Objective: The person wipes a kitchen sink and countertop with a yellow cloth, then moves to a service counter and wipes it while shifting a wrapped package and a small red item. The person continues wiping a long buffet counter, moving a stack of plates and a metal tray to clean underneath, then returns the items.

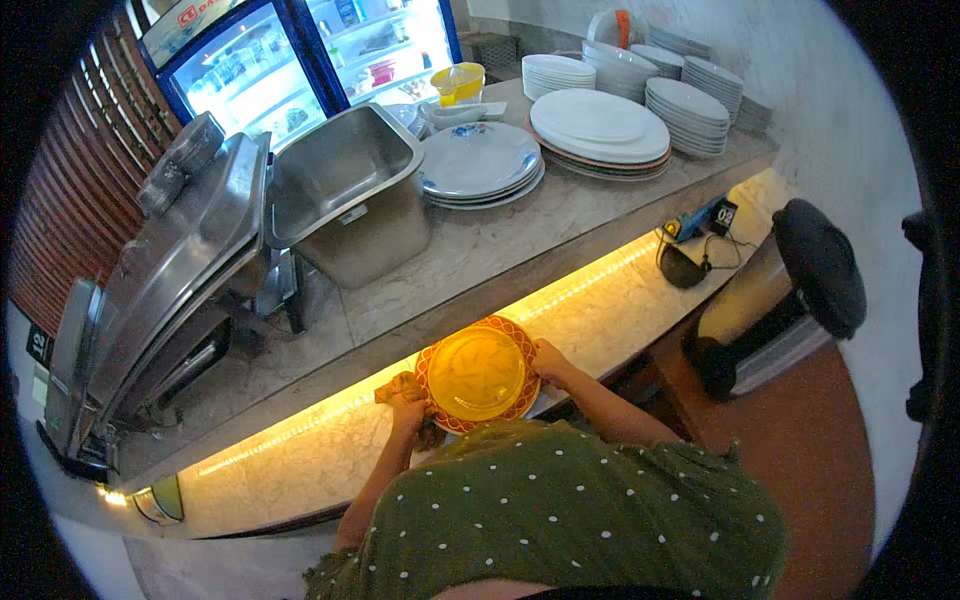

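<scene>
A round plate (pixel 475 375) with an orange patterned rim and yellow-lit centre is in front of me, over the lit lower counter. My right hand (pixel 549 363) grips its right rim, fingers partly hidden behind it. At the plate's left edge, my left hand (pixel 408 411) is closed around a crumpled yellowish-brown cloth (pixel 399 387). Whether that hand also grips the plate's rim is hard to make out.
The upper counter bears a deep steel pan (pixel 345 200), steel chafing dishes (pixel 185 270), blue-flowered plates (pixel 480 160), white oval platters (pixel 600 125) and stacked plates (pixel 688 115). A lidded cylindrical bin (pixel 775 310) stands right. Cables and a blue tool (pixel 690 225) lie on the lower counter (pixel 300 470).
</scene>
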A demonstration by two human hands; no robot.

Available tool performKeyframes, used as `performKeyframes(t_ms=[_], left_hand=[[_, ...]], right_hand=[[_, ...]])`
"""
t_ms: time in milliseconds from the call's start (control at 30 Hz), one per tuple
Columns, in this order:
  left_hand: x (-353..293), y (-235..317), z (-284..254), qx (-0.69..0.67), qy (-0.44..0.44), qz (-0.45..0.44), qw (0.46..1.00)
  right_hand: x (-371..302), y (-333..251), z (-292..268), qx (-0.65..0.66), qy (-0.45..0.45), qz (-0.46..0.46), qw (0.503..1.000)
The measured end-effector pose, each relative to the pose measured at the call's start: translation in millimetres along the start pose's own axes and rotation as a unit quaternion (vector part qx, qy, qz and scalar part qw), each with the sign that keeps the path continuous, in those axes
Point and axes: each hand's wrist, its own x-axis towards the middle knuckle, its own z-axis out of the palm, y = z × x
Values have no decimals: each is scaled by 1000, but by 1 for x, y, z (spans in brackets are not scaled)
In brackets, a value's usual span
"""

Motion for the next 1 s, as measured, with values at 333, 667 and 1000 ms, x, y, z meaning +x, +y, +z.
performKeyframes(t_ms=[333, 667, 1000], left_hand=[[-1, 42, 160, 1, -69, 83, 994], [14, 16, 199, -67, -56, 77, 993], [-78, 98, 127, 168, -60, 170, 969]], right_hand=[[40, -14, -163, -15, -52, 43, 998], [110, -24, -227, -29, -192, 120, 974], [130, -16, -247, -46, -173, 116, 977]])
